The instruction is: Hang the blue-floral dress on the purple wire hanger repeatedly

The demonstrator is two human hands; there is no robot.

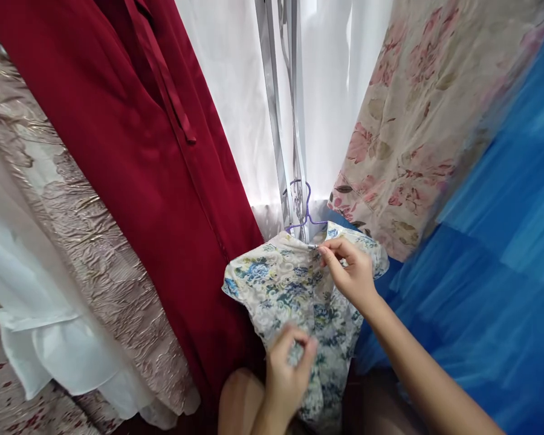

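Note:
A white dress (294, 290) with a blue and green floral print hangs in front of me from a purple hanger (308, 202). With thumb and index finger, my right hand (351, 269) pinches the dress at the front of its neckline. Lower down, my left hand (290, 368) is in front of the dress's skirt part, slightly blurred by motion. Its fingers are curled and the thumb and index finger come together in a pinch. Whatever may lie between those fingertips is too small to make out.
A long dark red garment (163, 199) hangs on the left, beside a pale pink textured one (104, 241) and white fabric (49, 338). On the right are a pink floral cloth (403, 151) and blue fabric (494, 241). Metal poles (276, 103) stand before a white curtain (236, 78).

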